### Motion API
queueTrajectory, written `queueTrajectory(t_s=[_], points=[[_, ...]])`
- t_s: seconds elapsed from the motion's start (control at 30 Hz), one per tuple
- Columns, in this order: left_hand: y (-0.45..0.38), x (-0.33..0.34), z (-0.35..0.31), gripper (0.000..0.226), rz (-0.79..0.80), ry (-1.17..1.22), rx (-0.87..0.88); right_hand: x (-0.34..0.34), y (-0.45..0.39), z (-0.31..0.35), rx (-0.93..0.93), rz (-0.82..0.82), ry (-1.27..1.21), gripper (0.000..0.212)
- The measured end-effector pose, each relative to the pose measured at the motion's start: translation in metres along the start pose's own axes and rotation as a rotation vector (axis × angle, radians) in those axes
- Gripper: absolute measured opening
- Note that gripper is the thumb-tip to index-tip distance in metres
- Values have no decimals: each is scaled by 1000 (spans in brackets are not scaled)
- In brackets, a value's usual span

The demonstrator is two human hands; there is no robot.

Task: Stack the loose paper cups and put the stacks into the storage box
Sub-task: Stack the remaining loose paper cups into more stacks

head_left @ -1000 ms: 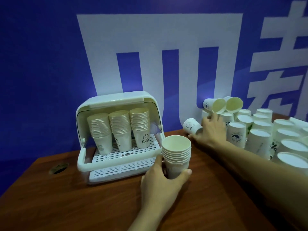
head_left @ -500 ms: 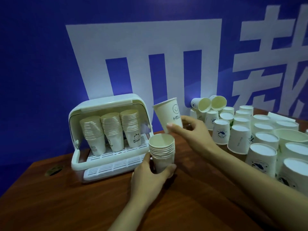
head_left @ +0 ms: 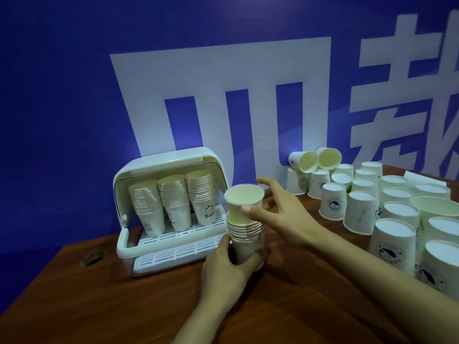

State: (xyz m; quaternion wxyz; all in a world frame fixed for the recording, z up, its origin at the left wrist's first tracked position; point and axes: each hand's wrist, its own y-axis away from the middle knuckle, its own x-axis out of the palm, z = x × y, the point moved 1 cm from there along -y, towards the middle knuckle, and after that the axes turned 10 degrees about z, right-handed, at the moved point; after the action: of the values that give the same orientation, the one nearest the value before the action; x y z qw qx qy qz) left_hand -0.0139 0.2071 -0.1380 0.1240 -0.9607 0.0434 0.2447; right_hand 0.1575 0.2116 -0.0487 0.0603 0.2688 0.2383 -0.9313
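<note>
Nearest you, centre of the bench (head_left: 104,301), your left hand (head_left: 224,268) is wrapped round the lower part of the cup stack (head_left: 246,234), thumb on the box side, fingers curled round the right, so it's gripping the stack upright w/ its base on or just above the wood; can't tell which. Right above that, your right hand (head_left: 280,212) pinches the top cup (head_left: 244,203) near its rim w/ thumb in front and fingers spread behind. That cup is mouth-up, slightly tilted, its lower half already sunk into the stack.

Stack is plain white paper, approx. ten rims showing, insides pale yellowish.

Vs. half a sec ago: the cup was tipped above the stack, clear of it; now it's upright and partly nested. One sec ago your right hand was over at the loose cups.

Farther left, the storage box (head_left: 159,165) stands w/ lid flipped up, three tall stacks (head_left: 173,202) side by side on its slatted tray; right one reads "Bear". Farther right, the loose cups (head_left: 360,209) sit mostly mouth-down in a crowd, two lying on their sides on top at the back, against the blue wall (head_left: 62,95) w/ big white lettering.
</note>
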Motion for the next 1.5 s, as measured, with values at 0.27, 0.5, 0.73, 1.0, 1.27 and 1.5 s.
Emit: queueTrajectory(t_s=[0.27,0.5,0.73,1.0,1.27,1.5], points=[[1,-1,-3,75,12,-28,0,9,-4,-22,-74,-58,287,45],[2,-2,-5,68,23,-84,-37,-24,-68,-66,333,-235,302,48],[-4,-2,-3,77,26,-116,-46,-63,-114,-125,750,-278,312,61],[-4,-3,-6,87,28,-152,-55,-82,-110,-118,492,-631,542,31],[-2,-5,-10,82,14,-135,-84,-83,-126,-131,598,-308,364,46],[-6,-2,-5,81,-6,-145,-61,-93,-109,-65,122,-557,363,17]])
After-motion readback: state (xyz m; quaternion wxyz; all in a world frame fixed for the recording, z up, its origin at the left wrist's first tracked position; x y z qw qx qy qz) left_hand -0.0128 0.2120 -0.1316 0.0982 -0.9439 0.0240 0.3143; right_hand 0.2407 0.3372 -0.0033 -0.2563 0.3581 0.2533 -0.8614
